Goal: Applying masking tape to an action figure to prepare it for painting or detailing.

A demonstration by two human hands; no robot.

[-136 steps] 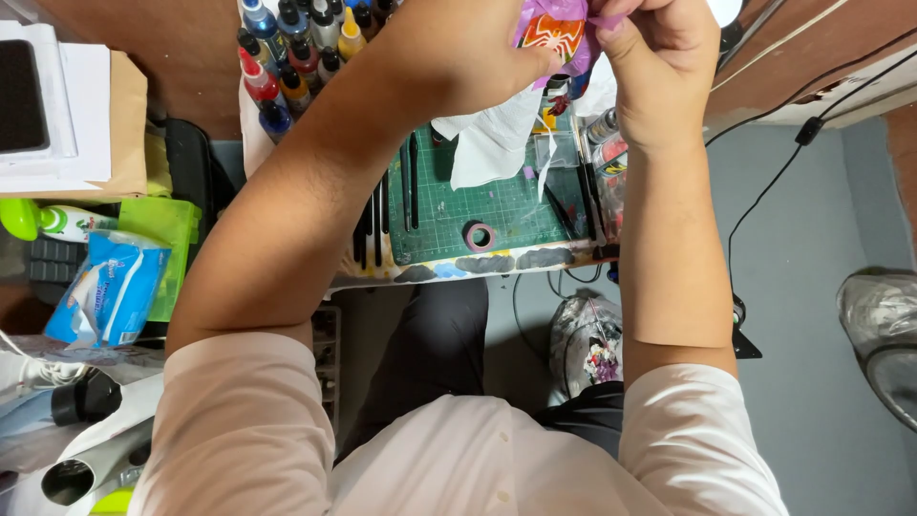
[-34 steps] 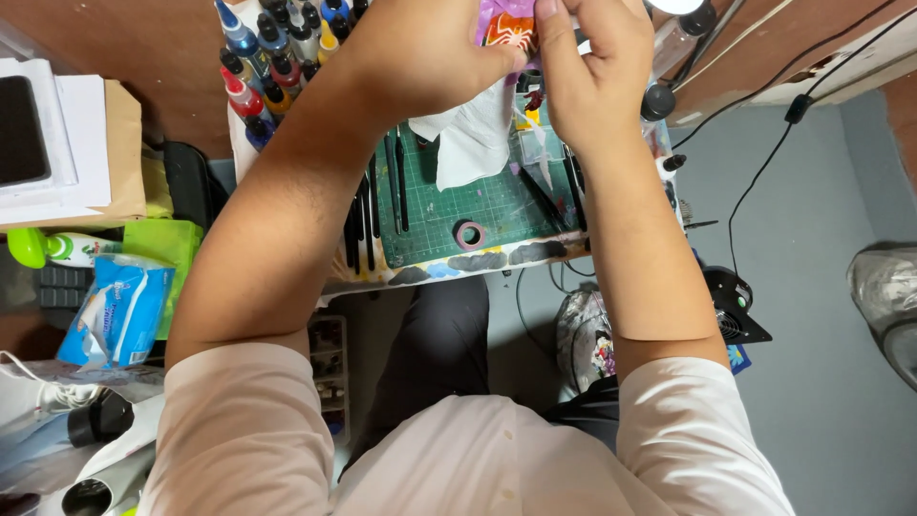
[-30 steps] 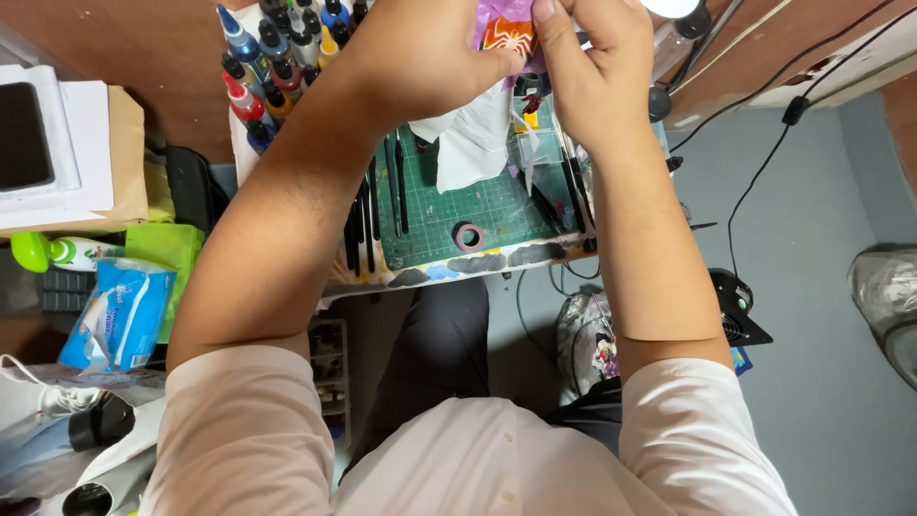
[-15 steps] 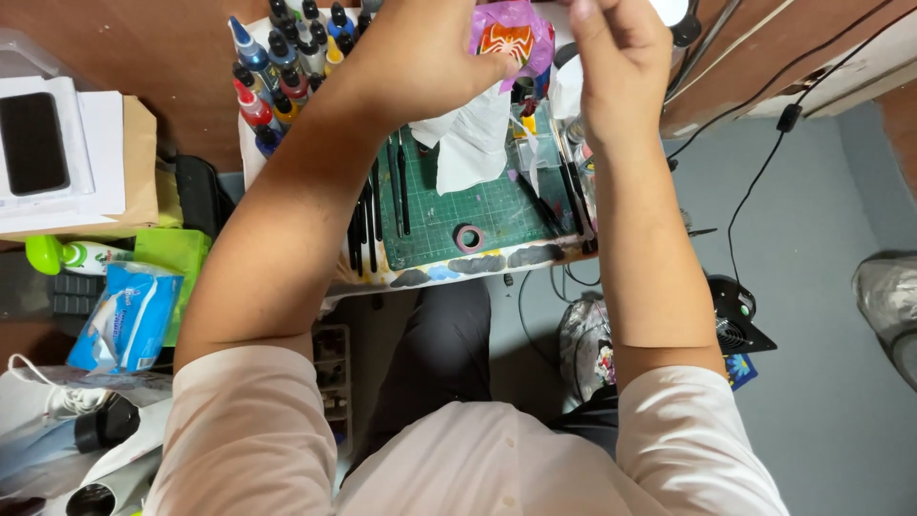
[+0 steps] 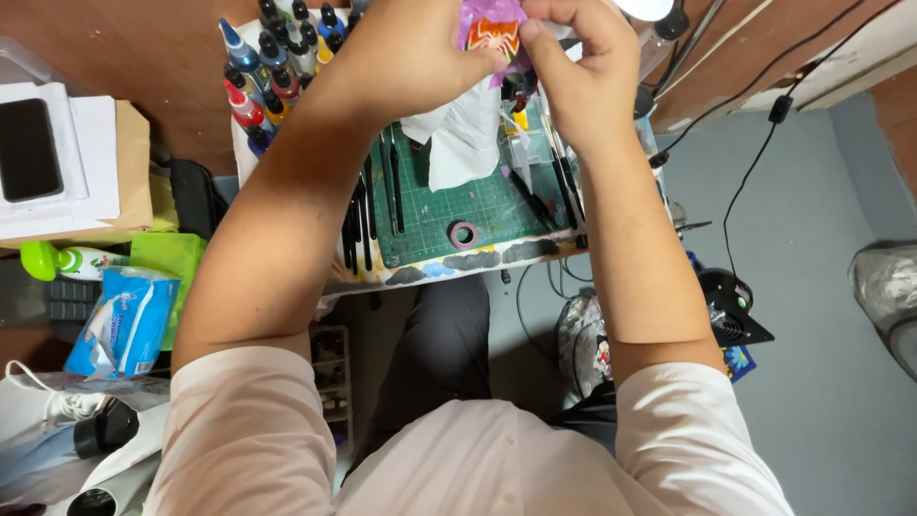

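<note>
Figure [image 5: 493,33], purple-orange, small, held above green mat [image 5: 478,201]. Left hand [image 5: 411,57] grip closed on it; right hand [image 5: 583,72] fingertips pinch its edge. Judgement: keep left steady, right work gently, over tissue [image 5: 463,134].

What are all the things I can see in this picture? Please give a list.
small piece: one, purple and orange, held in both hands
white cloth: one, hanging under the piece
cutting mat: one, green, on the desk
tape ring: one, pinkish, on the mat
dropper bottles: many, mixed colours, left of the mat
wipes pack: one, blue, far left
phone: one, black, on white paper
left hand: pinching the piece
right hand: pinching the piece
</note>
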